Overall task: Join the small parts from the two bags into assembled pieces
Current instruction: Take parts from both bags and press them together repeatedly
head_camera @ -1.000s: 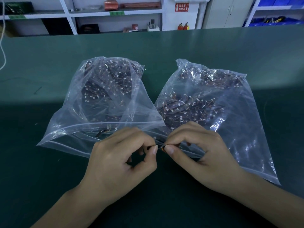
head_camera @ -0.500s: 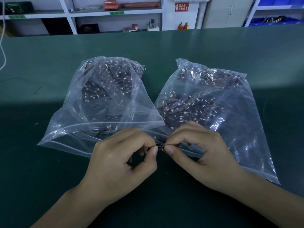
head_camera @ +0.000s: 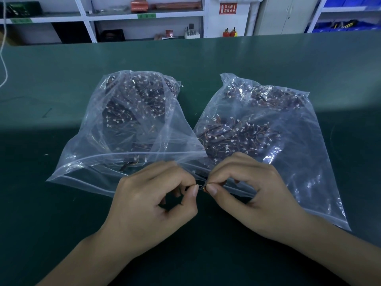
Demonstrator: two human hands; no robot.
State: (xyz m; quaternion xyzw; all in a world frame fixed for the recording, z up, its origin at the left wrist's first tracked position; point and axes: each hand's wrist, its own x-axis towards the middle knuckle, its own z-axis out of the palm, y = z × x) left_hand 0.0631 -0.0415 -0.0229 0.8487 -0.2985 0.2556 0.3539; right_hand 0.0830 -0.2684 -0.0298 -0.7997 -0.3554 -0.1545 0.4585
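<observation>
Two bare hands meet just in front of two clear plastic bags on a dark green bench [head_camera: 247,62]. The left hand [head_camera: 152,205] and the right hand [head_camera: 253,201] each pinch a tiny part between thumb and forefinger, the tips nearly touching around a small dark and orange piece [head_camera: 203,188]. This looks like the joining step itself; next, the parts likely need careful lining up and a firm push together. The left bag [head_camera: 115,133] and right bag [head_camera: 288,141] hold many small wired parts. Behind the bench stand white shelves [head_camera: 144,16] and a red wall sign [head_camera: 228,8].
</observation>
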